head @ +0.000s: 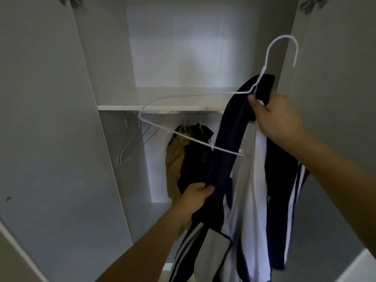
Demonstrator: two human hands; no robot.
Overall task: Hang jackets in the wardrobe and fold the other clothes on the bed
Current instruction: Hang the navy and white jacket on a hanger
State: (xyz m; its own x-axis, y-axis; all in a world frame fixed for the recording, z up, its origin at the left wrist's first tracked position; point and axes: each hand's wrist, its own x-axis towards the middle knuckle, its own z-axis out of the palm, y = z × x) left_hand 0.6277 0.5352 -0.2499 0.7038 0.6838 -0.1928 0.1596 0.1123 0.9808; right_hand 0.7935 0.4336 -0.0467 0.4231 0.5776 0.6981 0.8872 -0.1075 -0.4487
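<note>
Grey-white wardrobe (61, 98) open before me, tan and black jackets (189, 155) on its rail | navy jacket (221, 143), white lining, striped sleeves, half on white wire hanger (183, 119) | my right hand (278, 117) grips collar and hanger neck | my left hand (195, 198) fingers clutch its front edge

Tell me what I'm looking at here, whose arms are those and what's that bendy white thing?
The camera sits on a person's head, so you see their own two arms reaching out. They stand at an open wardrobe. The right hand grips a white wire hanger together with the collar of a navy and white jacket. The left hand holds the jacket lower down. Inside, under the shelf, spare hangers and two jackets, one tan and one dark, hang already.
</note>
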